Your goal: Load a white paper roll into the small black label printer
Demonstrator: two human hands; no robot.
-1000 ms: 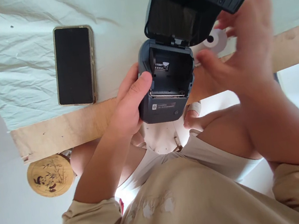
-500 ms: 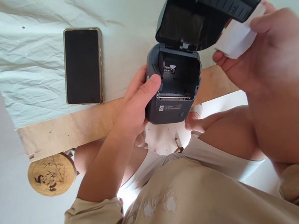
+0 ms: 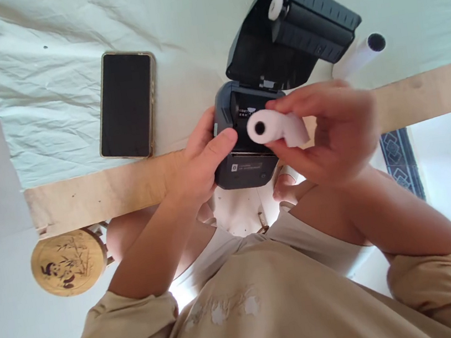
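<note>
My left hand (image 3: pixel 207 157) grips the left side of a dark portable receipt printer (image 3: pixel 247 172), its thumb on the rim of the paper bay. The printer's lid (image 3: pixel 262 41) is swung up and back, with a black roller and a white end wheel showing inside. Between the thumb and fingers of my right hand (image 3: pixel 329 129) is a small white paper roll (image 3: pixel 271 123) with a dark core. That roll hovers over the bay and hides part of it; its end faces left and a loose flap of paper hangs at the right.
A second white paper roll (image 3: pixel 360 55) rests on the pale green cloth (image 3: pixel 184 24) right of the lid. On the left lies a phone (image 3: pixel 126 104) with a dark screen. A wooden table edge (image 3: pixel 106 191) runs in front, and a round stool (image 3: pixel 68 262) stands below left.
My right hand has brought the paper roll left and down, from beside the lid to over the open bay. The printer has shifted slightly left, and the second roll has come into view.
</note>
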